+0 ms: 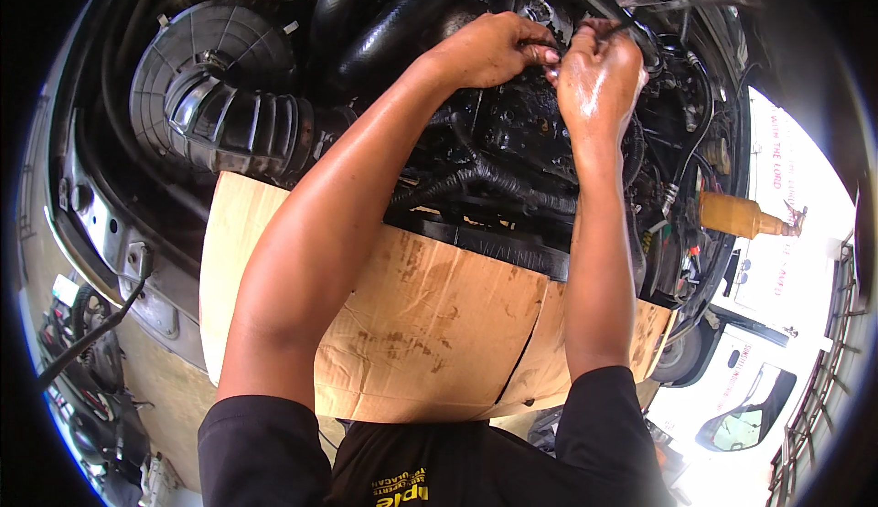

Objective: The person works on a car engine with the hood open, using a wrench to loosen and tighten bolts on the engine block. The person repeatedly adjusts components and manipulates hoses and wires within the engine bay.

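Both my hands reach deep into an engine bay and meet over the dark, oily engine (521, 132). My left hand (494, 50) comes in from the left, its thumb and fingers pinched together beside the right fingers. Next to it, my right hand (599, 77) has its fingers curled closed, its wet back shining. Whatever lies between the fingertips is too small and hidden to make out. Thick black hoses (402, 27) curve past the left hand. Below both hands runs a ribbed black conduit (512, 187).
A round air cleaner housing (247, 45) with a ribbed intake duct (247, 128) sits at left. Stained cardboard (430, 324) covers the front edge under my forearms. An amber bottle (732, 215) is at the right side. Beyond stand a white vehicle (722, 379) and a motorcycle (87, 352).
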Tool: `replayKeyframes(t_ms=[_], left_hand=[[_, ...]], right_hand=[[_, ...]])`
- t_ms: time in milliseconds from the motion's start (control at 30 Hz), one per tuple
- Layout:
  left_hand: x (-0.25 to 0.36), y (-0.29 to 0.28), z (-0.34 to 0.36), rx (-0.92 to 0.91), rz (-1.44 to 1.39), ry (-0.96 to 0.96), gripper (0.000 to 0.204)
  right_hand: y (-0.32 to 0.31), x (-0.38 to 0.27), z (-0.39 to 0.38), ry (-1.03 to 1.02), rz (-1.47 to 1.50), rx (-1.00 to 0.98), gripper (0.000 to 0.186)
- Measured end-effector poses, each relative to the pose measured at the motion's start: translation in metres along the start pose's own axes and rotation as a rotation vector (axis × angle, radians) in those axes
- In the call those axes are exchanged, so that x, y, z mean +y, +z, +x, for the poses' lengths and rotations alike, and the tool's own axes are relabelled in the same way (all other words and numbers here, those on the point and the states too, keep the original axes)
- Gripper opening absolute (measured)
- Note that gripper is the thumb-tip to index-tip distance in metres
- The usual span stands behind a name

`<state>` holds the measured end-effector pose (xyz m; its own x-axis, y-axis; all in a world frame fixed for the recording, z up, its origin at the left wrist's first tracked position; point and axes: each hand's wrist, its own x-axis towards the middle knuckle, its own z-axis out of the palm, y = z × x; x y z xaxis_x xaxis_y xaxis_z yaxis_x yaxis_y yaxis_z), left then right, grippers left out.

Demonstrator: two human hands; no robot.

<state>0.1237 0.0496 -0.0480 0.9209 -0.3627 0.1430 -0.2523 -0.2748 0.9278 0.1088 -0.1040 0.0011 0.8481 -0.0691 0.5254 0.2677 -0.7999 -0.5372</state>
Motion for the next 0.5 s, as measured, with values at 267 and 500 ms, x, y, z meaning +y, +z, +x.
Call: replayKeyframes(t_ms=[267,500], left_hand=[[-0.005,0.000,0.005,-0.055,0.064,0.100,0.034],[-0.017,0.017,0.011,0.143,0.113,0.311,0.027]], right_hand=[[-0.005,-0.010,-0.005,0.185,0.222,0.002,0.010],[-0.011,0.003,0.001,0.271,0.405,0.017,0.010]])
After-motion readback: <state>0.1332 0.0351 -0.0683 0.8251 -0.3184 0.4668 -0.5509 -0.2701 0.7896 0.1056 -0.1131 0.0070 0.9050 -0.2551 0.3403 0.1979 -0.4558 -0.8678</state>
